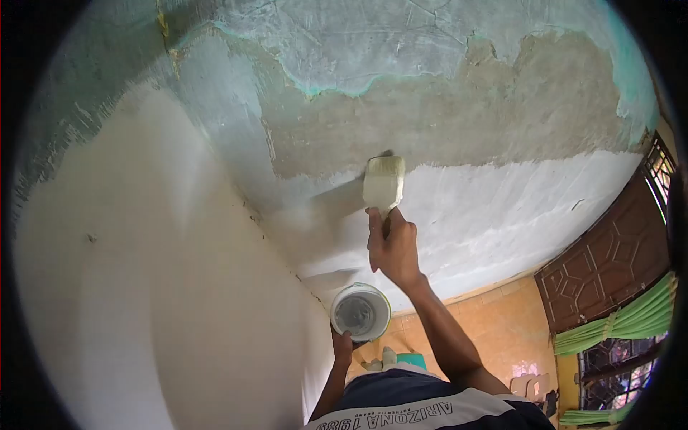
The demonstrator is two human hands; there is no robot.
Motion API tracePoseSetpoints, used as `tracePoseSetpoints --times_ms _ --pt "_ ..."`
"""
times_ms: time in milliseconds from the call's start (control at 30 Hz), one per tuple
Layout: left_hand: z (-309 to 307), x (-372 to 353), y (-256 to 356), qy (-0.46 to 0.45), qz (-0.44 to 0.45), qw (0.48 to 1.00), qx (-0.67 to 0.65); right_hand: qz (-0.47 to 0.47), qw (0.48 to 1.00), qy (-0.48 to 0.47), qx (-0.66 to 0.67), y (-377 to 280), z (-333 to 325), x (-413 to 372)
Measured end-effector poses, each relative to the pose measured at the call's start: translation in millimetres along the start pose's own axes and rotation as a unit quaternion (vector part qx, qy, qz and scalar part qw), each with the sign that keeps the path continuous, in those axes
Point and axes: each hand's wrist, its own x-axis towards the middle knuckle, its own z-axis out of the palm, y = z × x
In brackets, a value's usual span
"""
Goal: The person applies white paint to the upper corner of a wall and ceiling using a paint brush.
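My right hand point(395, 247) is closed round the handle of a wide paintbrush point(383, 188). The brush points up, its bristle end at the wall point(494, 208), close to the border between fresh white paint and bare grey-brown plaster. Low in the view, my left hand point(342, 345) grips a white paint bucket point(360, 312) by its side. The bucket's mouth faces me, and greyish-white paint shows inside. Part of my left hand is hidden behind the bucket.
A white-painted side wall point(208, 279) meets this wall in a corner at left. Below are an orange tiled floor point(494, 322) and a turquoise object point(412, 360) near my feet. A brown door point(609, 244) and green curtains point(623, 319) are at right.
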Motion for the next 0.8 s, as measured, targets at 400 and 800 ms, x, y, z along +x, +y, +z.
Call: tracePoseSetpoints --times_ms 400,800 --pt "6.8 -5.0 13.4 0.003 -0.014 1.0 -0.004 0.193 0.904 -0.09 0.37 -19.1 -30.7 12.4" --pt "-4.0 5.8 -0.7 0.008 0.018 0.999 0.046 0.147 0.956 -0.113 0.226 21.3 -15.7 -5.7"
